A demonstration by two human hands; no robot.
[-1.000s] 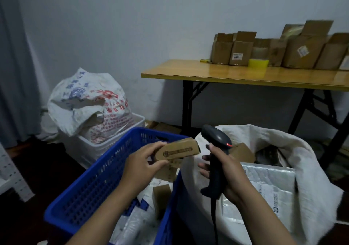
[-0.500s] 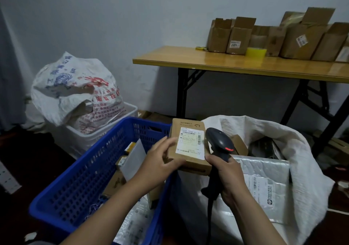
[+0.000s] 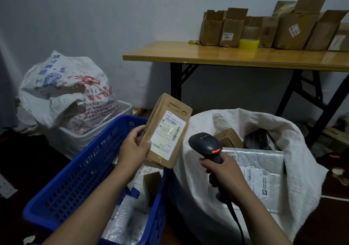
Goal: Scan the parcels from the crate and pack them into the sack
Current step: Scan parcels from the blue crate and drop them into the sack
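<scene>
**Grey-walled room (image 3: 94, 17): cardboard parcel (image 3: 166, 129) beside barcode scanner (image 3: 205, 144)**

Holding cardboard parcel tilted above blue crate's (image 3: 75, 178) right rim, left hand (image 3: 132, 148) curled round its left edge. Clasping barcode scanner's handle in right hand (image 3: 222, 171), over white sack's (image 3: 294, 135) left rim.

1. Wall (image 3: 94, 17): plain, pale grey-blue, dimly lit
2. Folding table (image 3: 207, 55): wooden top, black legs, against wall; open cardboard boxes (image 3: 233, 30) and yellow tape roll (image 3: 249, 43) on it
3. Floor (image 3: 18, 161): dark; printed sack (image 3: 62, 86) in white basket (image 3: 120, 110), left
</scene>
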